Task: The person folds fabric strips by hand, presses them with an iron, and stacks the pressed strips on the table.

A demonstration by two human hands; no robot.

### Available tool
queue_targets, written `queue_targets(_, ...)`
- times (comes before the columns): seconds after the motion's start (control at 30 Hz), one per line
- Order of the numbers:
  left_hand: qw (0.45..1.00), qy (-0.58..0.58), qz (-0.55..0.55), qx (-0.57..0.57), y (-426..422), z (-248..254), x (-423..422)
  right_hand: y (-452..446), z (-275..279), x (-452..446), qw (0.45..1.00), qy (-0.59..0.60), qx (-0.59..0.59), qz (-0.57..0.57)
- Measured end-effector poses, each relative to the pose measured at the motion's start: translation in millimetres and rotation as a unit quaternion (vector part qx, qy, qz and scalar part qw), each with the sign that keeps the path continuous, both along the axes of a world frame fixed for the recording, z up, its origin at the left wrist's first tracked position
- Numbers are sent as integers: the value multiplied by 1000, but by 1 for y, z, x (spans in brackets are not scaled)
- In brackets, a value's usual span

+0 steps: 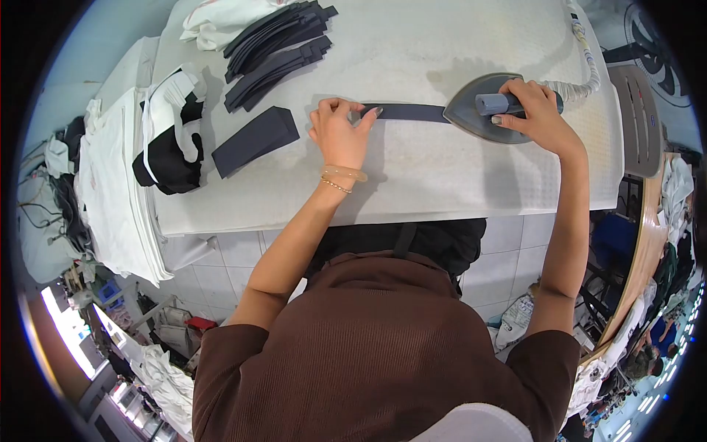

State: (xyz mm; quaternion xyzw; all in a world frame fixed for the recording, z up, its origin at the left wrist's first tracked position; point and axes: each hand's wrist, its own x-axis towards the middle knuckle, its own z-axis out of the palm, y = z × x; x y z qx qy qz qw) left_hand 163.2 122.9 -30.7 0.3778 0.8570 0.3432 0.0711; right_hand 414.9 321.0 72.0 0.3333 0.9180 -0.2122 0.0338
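A narrow dark fabric strip (412,112) lies flat across the pale padded ironing table (412,177). At the strip's left end, my left hand (342,131) pinches it between thumb and fingers. My right hand (536,114) is wrapped round the handle of a grey iron (471,103), whose pointed tip faces left. The iron's soleplate rests over the strip's right end and hides it. To the left of my left hand sits a small stack of dark fabric pieces (256,140).
More dark strips (276,59) are piled at the back left, beside white cloth (228,22). A black and white bundle (173,136) and layered white fabric (118,184) lie at the left. A wrapped hose (578,90) runs from the iron. A grey chair back (637,118) stands at the right edge.
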Motion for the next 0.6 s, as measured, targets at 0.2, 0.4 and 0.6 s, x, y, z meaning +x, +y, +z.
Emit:
queue_targets(0.2,1000,-20,4,-7,-2,-4,-6,-2,0,1,1000,30,6,0)
queue_targets(0.4,1000,3,13,8,2,-4,-6,-2,0,0,999,32,-2,-4)
queue_targets(0.6,1000,22,7,18,1,-3,-6,-6,4,-2,999,47,11,5)
